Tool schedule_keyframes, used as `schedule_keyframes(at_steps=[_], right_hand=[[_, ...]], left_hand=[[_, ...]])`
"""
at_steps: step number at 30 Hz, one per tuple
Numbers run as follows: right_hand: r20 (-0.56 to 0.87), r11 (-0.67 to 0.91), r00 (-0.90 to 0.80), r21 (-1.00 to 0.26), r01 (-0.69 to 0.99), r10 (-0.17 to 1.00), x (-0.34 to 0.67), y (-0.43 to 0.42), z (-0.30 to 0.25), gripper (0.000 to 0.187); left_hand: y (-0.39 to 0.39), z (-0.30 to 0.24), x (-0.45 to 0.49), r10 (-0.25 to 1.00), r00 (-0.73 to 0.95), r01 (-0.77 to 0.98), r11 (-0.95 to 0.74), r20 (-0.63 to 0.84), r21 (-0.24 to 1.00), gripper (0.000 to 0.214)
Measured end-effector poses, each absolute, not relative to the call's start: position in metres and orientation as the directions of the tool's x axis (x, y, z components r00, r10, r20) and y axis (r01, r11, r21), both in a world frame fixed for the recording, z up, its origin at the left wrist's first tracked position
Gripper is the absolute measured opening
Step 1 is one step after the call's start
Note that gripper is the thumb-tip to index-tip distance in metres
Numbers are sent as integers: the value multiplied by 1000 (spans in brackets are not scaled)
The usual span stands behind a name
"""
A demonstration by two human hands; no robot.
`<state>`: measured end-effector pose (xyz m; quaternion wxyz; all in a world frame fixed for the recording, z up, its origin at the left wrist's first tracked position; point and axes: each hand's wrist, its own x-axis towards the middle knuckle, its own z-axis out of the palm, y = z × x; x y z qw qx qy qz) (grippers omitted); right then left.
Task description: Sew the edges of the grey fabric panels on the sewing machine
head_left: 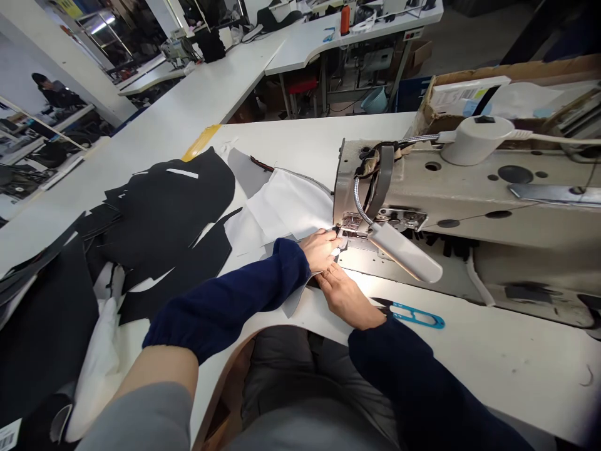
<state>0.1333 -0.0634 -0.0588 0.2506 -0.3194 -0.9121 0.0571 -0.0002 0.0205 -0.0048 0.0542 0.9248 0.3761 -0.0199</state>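
My left hand (322,249) presses on a grey and white fabric piece (300,203) close to the sewing machine's (469,181) presser foot, its fingers together. Just nearer to me, my right hand (345,295) has its fingers bent at the edge of the same piece, partly under the left hand. The fabric spreads left behind the machine head, and a grey corner hangs toward my lap. A lit white lamp (406,252) on a bendy neck shines on the needle area. Blue-handled thread snips (417,315) lie beside my right wrist.
Black fabric pieces (164,219) are piled on the white table (253,332) at the left, with crumpled white material (101,363) near them. A cardboard box (427,103) stands behind the machine. Farther back are another worktable (305,47) and a seated person (56,91).
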Motion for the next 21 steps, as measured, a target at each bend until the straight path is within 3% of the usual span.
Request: schedule_keyframes(at_steps=[4, 9, 13, 18, 21], right_hand=[[462, 702, -629, 19, 712, 626, 122, -79, -71, 35], [414, 722, -699, 131, 679, 582, 116, -78, -65, 25], [378, 751, -733, 130, 647, 566, 118, -74, -57, 24], [447, 791, -694, -49, 610, 564, 128, -67, -58, 36], [515, 759, -615, -114, 641, 597, 133, -63, -64, 41]], left_hand=[[18, -14, -2, 688, 723, 690, -717, -60, 96, 38], [14, -24, 1, 699, 715, 692, -708, -4, 143, 30], [16, -25, 3, 701, 713, 695, -703, -14, 150, 28], [16, -22, -3, 702, 712, 677, -699, 36, 229, 29], [20, -19, -10, 677, 726, 662, -735, 118, 144, 31]])
